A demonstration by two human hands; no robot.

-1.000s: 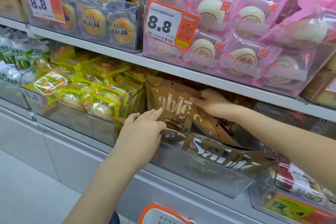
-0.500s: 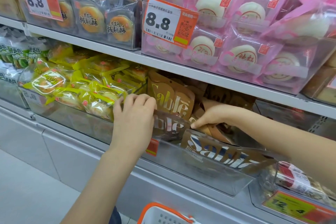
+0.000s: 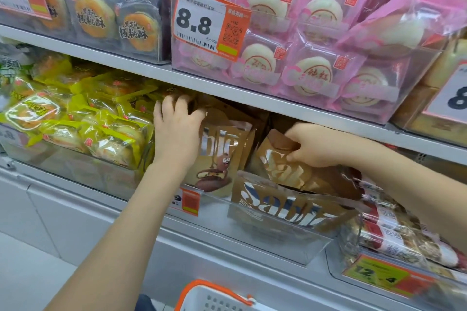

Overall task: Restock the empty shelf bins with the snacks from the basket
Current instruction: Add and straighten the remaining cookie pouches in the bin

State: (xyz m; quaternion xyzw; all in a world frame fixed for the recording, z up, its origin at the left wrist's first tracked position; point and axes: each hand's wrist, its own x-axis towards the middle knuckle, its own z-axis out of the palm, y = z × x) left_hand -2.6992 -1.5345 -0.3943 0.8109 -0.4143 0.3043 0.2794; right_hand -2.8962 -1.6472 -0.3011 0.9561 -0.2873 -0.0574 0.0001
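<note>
The glossy brown foil snack pouches lettered "Sablé" (image 3: 219,156) stand in the clear plastic shelf bin (image 3: 278,242) on the middle shelf, some upright at the back and one lying slanted across the bin's front edge (image 3: 283,209), probably because it has not yet been straightened into a row. The left hand (image 3: 177,134) lies over the top of the upright pouch with the cartoon biscuit, fingers curled over its upper edge, seemingly to hold it standing and push it back toward the wall. The right hand (image 3: 310,146) pinches the crinkled top corner of a second brown pouch (image 3: 278,159) between thumb and fingers, apparently tilting it upright beside the first. The pouches are thin, stiff film with sharp seams and a sheen that catches the light. To the left, soft yellow cellophane-wrapped cakes (image 3: 83,129) heap in a neighbouring bin; above, pink wrapped round white buns (image 3: 313,33) sit behind an orange-and-white 8.8 price tag (image 3: 209,23). Below, the white perforated basket with an orange rim (image 3: 217,295) waits at the frame's bottom edge; what it holds cannot be seen.
</note>
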